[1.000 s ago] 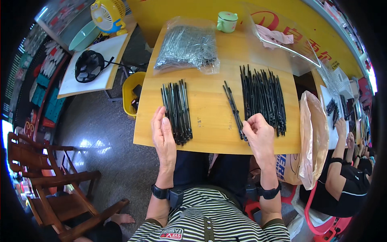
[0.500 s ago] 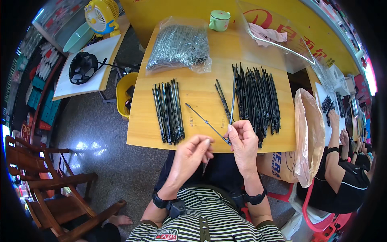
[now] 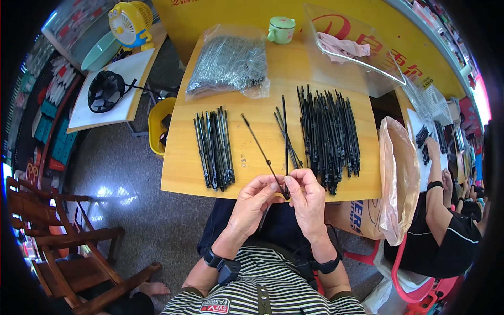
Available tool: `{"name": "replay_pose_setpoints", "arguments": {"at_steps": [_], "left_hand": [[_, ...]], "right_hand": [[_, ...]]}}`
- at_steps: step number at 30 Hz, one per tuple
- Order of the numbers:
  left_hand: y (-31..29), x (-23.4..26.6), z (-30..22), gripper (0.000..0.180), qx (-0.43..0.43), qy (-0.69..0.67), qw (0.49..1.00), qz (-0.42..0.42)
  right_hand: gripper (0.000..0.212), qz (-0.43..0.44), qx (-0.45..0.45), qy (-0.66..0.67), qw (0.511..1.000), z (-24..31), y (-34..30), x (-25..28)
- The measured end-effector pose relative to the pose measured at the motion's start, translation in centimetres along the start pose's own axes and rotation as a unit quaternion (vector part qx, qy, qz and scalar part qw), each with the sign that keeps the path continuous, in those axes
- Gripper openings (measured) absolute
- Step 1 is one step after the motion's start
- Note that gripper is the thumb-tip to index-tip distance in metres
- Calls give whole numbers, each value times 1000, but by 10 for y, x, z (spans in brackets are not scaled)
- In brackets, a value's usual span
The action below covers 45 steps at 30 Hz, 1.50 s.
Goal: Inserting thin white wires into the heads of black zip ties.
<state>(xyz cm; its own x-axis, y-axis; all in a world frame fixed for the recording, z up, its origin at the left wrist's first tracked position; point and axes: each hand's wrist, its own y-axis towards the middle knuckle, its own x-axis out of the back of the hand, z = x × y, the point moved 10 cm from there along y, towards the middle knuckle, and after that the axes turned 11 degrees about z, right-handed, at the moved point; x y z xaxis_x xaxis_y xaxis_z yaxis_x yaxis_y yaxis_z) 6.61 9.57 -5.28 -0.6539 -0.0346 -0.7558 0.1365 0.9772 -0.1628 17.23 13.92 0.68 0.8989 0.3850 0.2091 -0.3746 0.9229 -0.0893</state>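
Just past the table's near edge, my left hand (image 3: 254, 203) and my right hand (image 3: 306, 203) meet, fingers pinched. Between them are the lower ends of two thin black rods that form a narrow V. The left-leaning rod (image 3: 256, 138) has a small joint partway along; the other rod (image 3: 285, 131) stands nearly upright. Fingertips hide where the two come together. A bundle of black rods (image 3: 214, 149) lies left of my hands, and a larger pile of black rods (image 3: 331, 139) lies to the right. Beside that pile rest a couple of loose rods (image 3: 292, 148).
On the wooden table (image 3: 181, 168) sit a clear bag of thin rods (image 3: 228, 63), a green lidded mug (image 3: 282, 30) and a clear plastic bin (image 3: 367, 79). A paper bag (image 3: 396, 178) stands at the right edge. Beyond it a co-worker's arm (image 3: 434, 178) reaches to another table.
My left hand has moved right and now pinches the rod ends beside my right hand. My right hand has shifted slightly left and down. The V between the rods has narrowed.
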Motion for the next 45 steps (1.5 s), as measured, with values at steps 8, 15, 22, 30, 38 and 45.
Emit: {"name": "replay_pose_setpoints", "arguments": {"at_steps": [8,15,22,30,38,45], "left_hand": [[1,-12,-2,26,-10,-11,1000,-5],[-1,-6,-6,32,-16,-25,999,-18],[-3,-9,-20,35,-32,-84,996,16],[9,10,-23,35,-49,-107,993,4],[20,14,-8,13,-54,-28,998,-12],[21,13,-12,16,-58,-26,997,-32]], "right_hand": [[14,7,33,5,999,1,0,-10],[14,48,61,-16,997,24,9,-15],[14,5,88,-77,993,46,16,-19],[13,116,62,-42,990,72,45,-29],[25,25,72,-230,970,55,153,-4],[30,17,26,-265,964,27,194,-13]]}}
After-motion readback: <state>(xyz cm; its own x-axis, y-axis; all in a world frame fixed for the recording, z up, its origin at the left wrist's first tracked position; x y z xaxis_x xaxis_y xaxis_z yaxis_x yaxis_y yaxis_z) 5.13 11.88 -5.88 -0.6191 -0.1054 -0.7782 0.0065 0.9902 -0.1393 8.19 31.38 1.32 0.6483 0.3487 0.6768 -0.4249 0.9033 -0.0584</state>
